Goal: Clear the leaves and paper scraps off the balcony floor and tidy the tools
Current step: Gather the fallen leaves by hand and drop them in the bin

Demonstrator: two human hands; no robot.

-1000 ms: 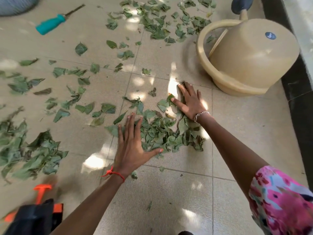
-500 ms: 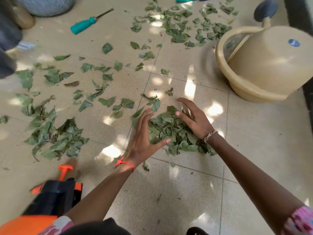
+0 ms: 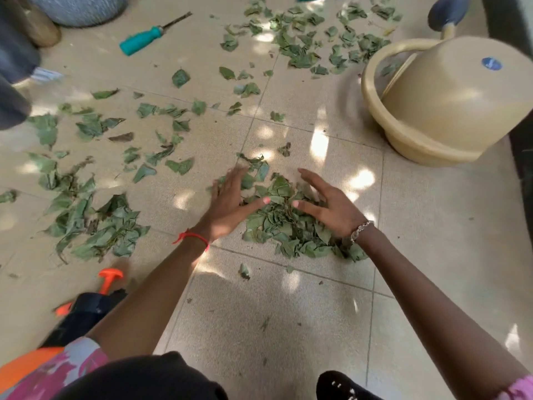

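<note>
The person is working on a pile of leaves (image 3: 284, 226) that is lying on the floor (image 3: 288, 327) between the two hands. The left hand (image 3: 227, 204) and right hand (image 3: 328, 206) are both resting at its edges with fingers straight and spread wide, gripping nothing. The thumbs are pointing inward at each other over the heap. The palms seem to be flanking the pile like this so they can squeeze it tighter before a scoop.

The pile's long axis is running on a slant, from just past the left fingertips down to under the right wrist.

Outside the left fingers a second loose heap (image 3: 98, 226) is waiting, and more scattered leaves (image 3: 302, 33) are lying well beyond both sets of fingertips. A screwdriver (image 3: 150, 36) is lying far beyond the left fingertips, its blade pointing away and rightward, handle nearer. A watering can (image 3: 450, 102) is sitting beyond the right fingers, probably too far off to get in the way.
</note>
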